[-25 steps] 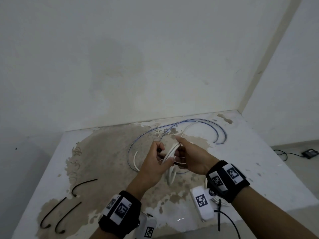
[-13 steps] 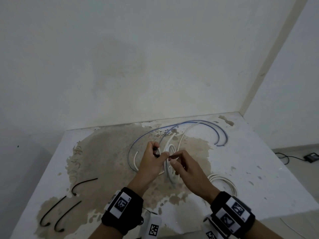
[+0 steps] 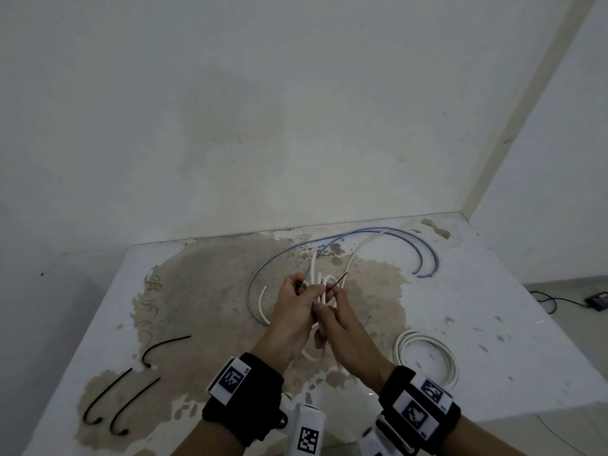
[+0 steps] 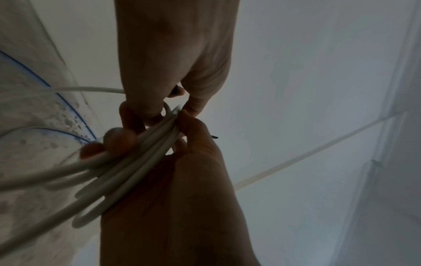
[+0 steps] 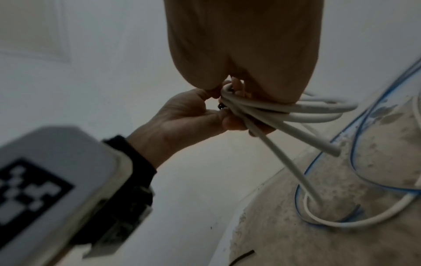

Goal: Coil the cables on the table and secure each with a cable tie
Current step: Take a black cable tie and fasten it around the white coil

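Observation:
I hold a coiled white cable upright above the middle of the table. My left hand grips the bunched loops, with the head of a black cable tie at its fingertips. My right hand pinches the tie against the coil from the right, and the tie's thin tail sticks up past its fingers. In the left wrist view the white loops run between both hands and the tie tip pokes out. The wrap around the loops is hidden by fingers.
A second coiled white cable lies on the table at the right. Blue cables and a loose white cable curve across the back. Three black ties lie at the front left. Walls stand close behind and to the right.
My right hand has let go of the coil's right side and come in under it, close to my left hand. The black tie's tail now sticks up beside the loops.

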The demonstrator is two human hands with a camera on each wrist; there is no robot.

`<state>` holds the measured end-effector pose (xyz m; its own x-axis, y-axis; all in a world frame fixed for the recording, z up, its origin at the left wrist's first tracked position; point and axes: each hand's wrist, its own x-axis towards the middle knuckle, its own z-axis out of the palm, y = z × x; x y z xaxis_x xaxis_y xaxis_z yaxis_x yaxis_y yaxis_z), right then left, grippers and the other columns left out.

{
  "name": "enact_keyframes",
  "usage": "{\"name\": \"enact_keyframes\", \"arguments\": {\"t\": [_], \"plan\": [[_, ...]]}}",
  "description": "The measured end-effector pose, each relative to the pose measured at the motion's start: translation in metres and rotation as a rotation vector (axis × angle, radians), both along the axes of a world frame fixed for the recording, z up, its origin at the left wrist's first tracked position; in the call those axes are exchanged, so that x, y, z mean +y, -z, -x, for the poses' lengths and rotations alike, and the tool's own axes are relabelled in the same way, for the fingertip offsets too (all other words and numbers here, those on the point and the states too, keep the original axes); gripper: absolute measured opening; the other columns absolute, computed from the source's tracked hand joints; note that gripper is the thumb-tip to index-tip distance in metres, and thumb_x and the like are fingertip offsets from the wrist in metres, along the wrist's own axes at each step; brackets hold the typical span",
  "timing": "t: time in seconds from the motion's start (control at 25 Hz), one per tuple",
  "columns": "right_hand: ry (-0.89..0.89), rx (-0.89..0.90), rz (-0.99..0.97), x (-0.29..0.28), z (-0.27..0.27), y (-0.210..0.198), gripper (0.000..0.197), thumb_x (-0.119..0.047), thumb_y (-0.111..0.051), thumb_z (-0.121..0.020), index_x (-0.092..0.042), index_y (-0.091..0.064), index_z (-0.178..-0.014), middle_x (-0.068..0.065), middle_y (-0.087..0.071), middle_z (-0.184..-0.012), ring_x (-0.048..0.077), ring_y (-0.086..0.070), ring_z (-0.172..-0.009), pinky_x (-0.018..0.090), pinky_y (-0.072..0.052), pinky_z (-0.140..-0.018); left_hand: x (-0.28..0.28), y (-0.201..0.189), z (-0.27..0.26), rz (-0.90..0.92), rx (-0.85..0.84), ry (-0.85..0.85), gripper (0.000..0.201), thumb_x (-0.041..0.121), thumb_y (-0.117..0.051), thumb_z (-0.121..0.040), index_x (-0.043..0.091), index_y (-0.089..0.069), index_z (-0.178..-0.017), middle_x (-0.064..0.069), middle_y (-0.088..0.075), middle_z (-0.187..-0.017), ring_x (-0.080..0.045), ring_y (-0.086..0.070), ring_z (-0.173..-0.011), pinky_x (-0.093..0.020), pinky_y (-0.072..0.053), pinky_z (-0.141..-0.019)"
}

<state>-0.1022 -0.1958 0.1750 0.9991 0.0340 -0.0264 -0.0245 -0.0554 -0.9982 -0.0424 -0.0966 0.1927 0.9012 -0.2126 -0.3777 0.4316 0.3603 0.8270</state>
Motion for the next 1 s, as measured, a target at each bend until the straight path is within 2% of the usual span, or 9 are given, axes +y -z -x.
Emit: {"name": "enact_keyframes", "arguments": {"t": [0.08,0.2,0.28,0.44,0.52,0.6,0.68,0.8,1.0], "plan": [[0.029,-0.056,0.047,0.004,-0.001,0.008,0.018,-0.023,-0.034,-0.108,-0.026,-0.045,-0.123,-0.001,-0.052,-0.076,0.011,-0.045,-0.060,0.024,-0.040,-0.060,0.001,-0.001,-0.001,-0.063,-0.001,0.014,0.022,-0.001,-0.054,-0.093,0.017,-0.041,-0.095,-0.015,-0.064,-0.091,-0.024,-0.070,-0.084,-0.038,-0.052,-0.063],[0.054,-0.113,0.137,0.003,0.001,0.014,0.028,-0.024,-0.032,-0.108,-0.024,-0.046,-0.132,-0.006,-0.052,-0.074,0.010,-0.044,-0.062,0.028,-0.038,-0.060,0.004,0.002,-0.004,-0.202,-0.033,0.022,0.015,0.004,-0.051,-0.094,0.016,-0.042,-0.091,-0.031,-0.065,-0.108,-0.038,-0.068,-0.095,-0.049,-0.055,-0.087],[0.026,-0.102,0.123,-0.003,0.002,0.012,0.030,-0.018,-0.033,-0.108,-0.022,-0.048,-0.133,-0.008,-0.054,-0.071,0.013,-0.048,-0.062,0.026,-0.042,-0.059,0.008,0.002,-0.005,-0.245,-0.050,0.069,0.012,0.008,-0.050,-0.096,0.015,-0.042,-0.091,-0.032,-0.064,-0.110,-0.042,-0.065,-0.102,-0.050,-0.053,-0.094],[-0.007,-0.016,0.061,-0.009,0.000,0.008,0.035,-0.008,-0.032,-0.106,-0.027,-0.051,-0.128,0.004,-0.053,-0.078,0.020,-0.046,-0.065,0.025,-0.041,-0.059,0.012,-0.002,-0.004,-0.203,-0.033,0.112,0.008,0.012,-0.049,-0.101,0.008,-0.046,-0.094,-0.015,-0.065,-0.095,-0.024,-0.067,-0.087,-0.032,-0.056,-0.080],[0.065,-0.062,0.095,-0.005,0.002,0.011,0.029,-0.018,-0.041,-0.106,-0.030,-0.050,-0.131,-0.009,-0.064,-0.095,0.005,-0.059,-0.079,0.022,-0.047,-0.071,0.011,-0.004,-0.002,-0.079,0.030,0.060,0.013,0.010,-0.049,-0.101,0.006,-0.050,-0.088,-0.014,-0.066,-0.090,-0.023,-0.068,-0.080,-0.033,-0.057,-0.075],[0.170,-0.168,0.156,-0.002,0.004,0.013,0.030,-0.031,-0.048,-0.104,-0.028,-0.049,-0.134,-0.017,-0.069,-0.108,0.002,-0.066,-0.096,0.025,-0.053,-0.082,0.008,-0.006,0.000,0.060,0.097,0.020,0.016,0.007,-0.050,-0.099,0.003,-0.054,-0.084,-0.015,-0.066,-0.085,-0.027,-0.068,-0.080,-0.038,-0.058,-0.078],[0.254,-0.237,0.176,0.000,0.003,0.011,0.028,-0.030,-0.044,-0.103,-0.031,-0.052,-0.131,-0.020,-0.069,-0.096,0.002,-0.066,-0.083,0.022,-0.052,-0.072,0.005,-0.006,-0.002,0.079,0.087,0.024,0.012,0.008,-0.053,-0.098,-0.001,-0.058,-0.092,-0.016,-0.066,-0.086,-0.029,-0.067,-0.087,-0.039,-0.058,-0.082],[0.364,-0.261,0.184,0.000,-0.002,0.008,0.024,-0.021,-0.041,-0.106,-0.034,-0.061,-0.106,-0.005,-0.064,-0.073,0.008,-0.058,-0.064,0.023,-0.044,-0.059,0.000,-0.006,0.003,0.001,-0.044,0.036,0.018,0.004,-0.056,-0.094,-0.001,-0.053,-0.111,-0.016,-0.066,-0.104,-0.026,-0.065,-0.089,-0.034,-0.056,-0.075],[0.445,-0.158,0.219,-0.010,-0.015,0.018,0.023,-0.021,-0.043,-0.106,-0.020,-0.065,-0.114,-0.008,-0.071,-0.090,0.005,-0.066,-0.082,0.021,-0.050,-0.069,0.003,0.012,0.026,-0.437,-0.588,0.187,0.035,0.004,-0.055,-0.096,0.016,-0.054,-0.129,0.007,-0.061,-0.125,-0.002,-0.065,-0.108,-0.020,-0.052,-0.092]]}}
